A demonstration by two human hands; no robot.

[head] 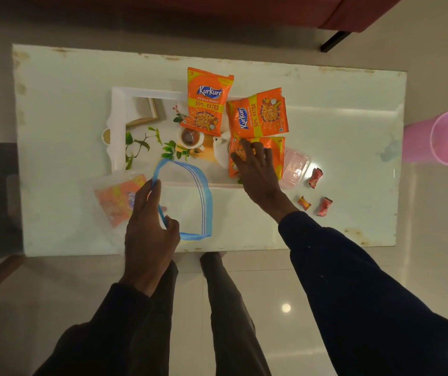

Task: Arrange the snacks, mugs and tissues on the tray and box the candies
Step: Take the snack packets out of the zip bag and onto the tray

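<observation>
A white tray [118, 115] with a printed tea scene lies on the table. Two orange snack packets [208, 101] [258, 115] rest on its far right part. A third orange packet [273, 154] lies at the tray's right end under my right hand [255, 169], whose spread fingers press on it. My left hand [149, 226] pinches the blue rim of a clear zip bag [190, 204] held wide at its mouth, with another orange packet [118, 196] inside. A small clear pink box [296, 166] sits right of the tray. Three red candies [315, 178] [304, 203] [325, 206] lie near it.
The white glossy table [339, 109] has worn edges. A pink plastic bin [445, 137] stands on the floor off the table's right end. A dark red sofa [353, 12] is beyond the far edge. My legs stand at the near edge.
</observation>
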